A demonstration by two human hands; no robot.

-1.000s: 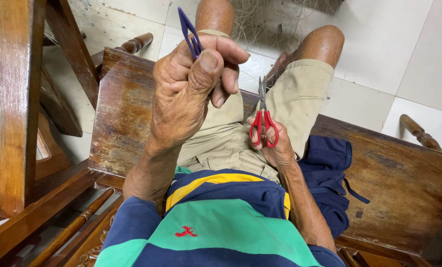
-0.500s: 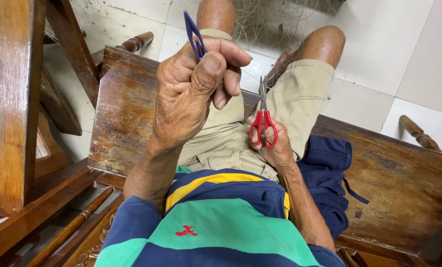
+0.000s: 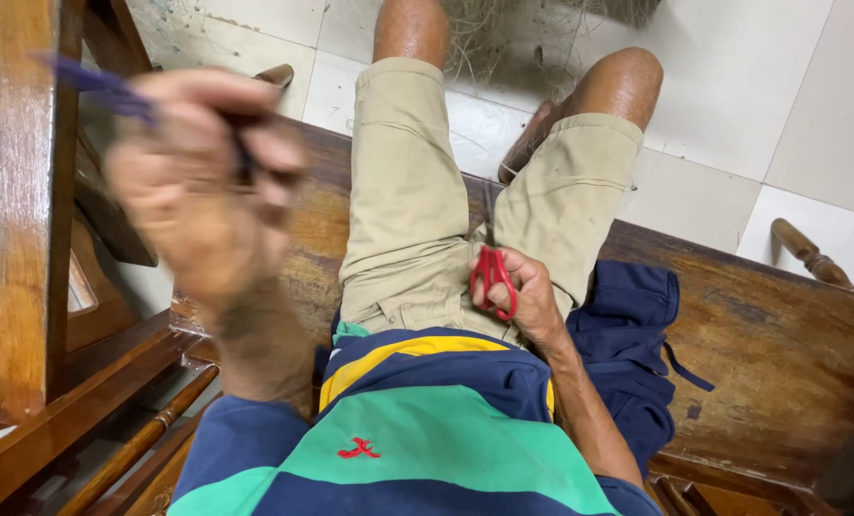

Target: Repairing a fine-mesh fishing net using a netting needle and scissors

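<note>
My left hand [image 3: 202, 182] is raised at the left, blurred by motion, and grips a thin blue-purple tool [image 3: 97, 84] that points up and left. My right hand [image 3: 522, 296] rests on my lap against the khaki shorts [image 3: 417, 191]. It holds a pair of red-handled scissors [image 3: 492, 272] with the blades pointing up between my thighs. A tangle of fine fishing net [image 3: 532, 29] lies on the tiled floor beyond my knees.
I sit on a dark wooden bench [image 3: 780, 334] with a navy blue cloth [image 3: 637, 334] beside my right hip. A wooden chair frame [image 3: 25, 210] stands close on the left. White floor tiles [image 3: 761, 86] spread ahead.
My left hand has swung quickly to the left and slightly down with the blue tool, uncovering my lap. My right hand with the scissors has stayed in place.
</note>
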